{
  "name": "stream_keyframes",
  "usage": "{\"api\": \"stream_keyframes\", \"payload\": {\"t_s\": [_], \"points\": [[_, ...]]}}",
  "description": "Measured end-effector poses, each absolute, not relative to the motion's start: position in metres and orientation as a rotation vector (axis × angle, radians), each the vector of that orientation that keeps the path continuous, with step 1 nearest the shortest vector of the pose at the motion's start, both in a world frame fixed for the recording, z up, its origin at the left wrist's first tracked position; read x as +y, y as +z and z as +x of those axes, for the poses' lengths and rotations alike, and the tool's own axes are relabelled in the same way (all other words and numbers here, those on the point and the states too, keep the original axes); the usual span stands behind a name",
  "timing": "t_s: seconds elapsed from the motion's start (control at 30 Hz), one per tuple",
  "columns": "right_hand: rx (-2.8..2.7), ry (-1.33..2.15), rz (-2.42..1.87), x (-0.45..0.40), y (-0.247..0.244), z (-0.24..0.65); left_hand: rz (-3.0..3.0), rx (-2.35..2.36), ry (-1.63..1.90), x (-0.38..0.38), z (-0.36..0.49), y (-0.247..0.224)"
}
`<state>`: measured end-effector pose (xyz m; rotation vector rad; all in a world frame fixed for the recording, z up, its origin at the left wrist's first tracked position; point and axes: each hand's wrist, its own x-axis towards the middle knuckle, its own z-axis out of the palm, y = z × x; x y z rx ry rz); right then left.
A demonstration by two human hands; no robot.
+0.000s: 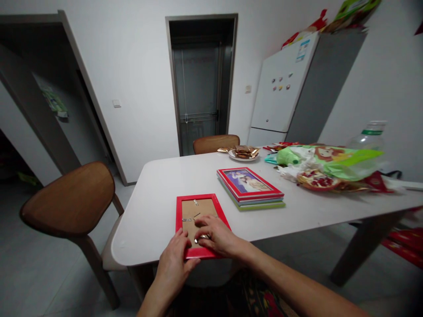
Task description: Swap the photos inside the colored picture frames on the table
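Observation:
A red picture frame (194, 252) lies face down at the table's near edge, its brown backing board and small metal clips showing. My left hand (175, 255) grips its lower left corner, fingers on top and thumb at the front edge. Over the lower right of the backing, my right hand (213, 235) has its fingers curled near a metal clip; whether they pinch anything is hidden. Behind and to the right sits a stack of picture frames (253, 187), a red one with a picture on top.
On the white table (158, 176) are a plate of wrapped snacks (243, 153), a green plastic bag (343, 160), an opened pomegranate (315, 179) and a clear bottle (368, 138). One wooden chair (71, 200) stands at the left, another (214, 144) behind the table.

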<state>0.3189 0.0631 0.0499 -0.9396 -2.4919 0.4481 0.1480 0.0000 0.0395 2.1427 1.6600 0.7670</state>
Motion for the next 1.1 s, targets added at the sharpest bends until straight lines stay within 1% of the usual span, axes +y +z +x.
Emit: {"api": "stream_keyframes", "payload": {"t_s": [0.1,0.23,0.4,0.67,0.8,1.0,1.1], "points": [[-2.406,0.452,-0.967,0.069,0.049,0.321,2.118,1.648,0.813,-0.001,0.148,0.04],[-2.23,0.312,-1.246,0.09,0.047,0.338,2.094,1.633,0.844,0.0,0.147,0.037],[-2.363,0.182,-1.46,0.107,0.044,0.346,2.109,1.656,0.812,0.001,0.146,0.035],[-2.333,0.033,-1.583,0.111,0.045,0.337,2.13,1.674,0.786,0.002,0.145,0.035],[-2.313,0.024,-1.563,0.108,0.047,0.327,2.127,1.654,0.775,0.002,0.145,0.036],[-2.421,0.132,-1.317,0.097,0.045,0.283,2.115,1.67,0.755,0.002,0.147,0.037],[-2.424,0.11,-1.354,0.099,0.044,0.266,2.115,1.666,0.767,0.001,0.148,0.038]]}}
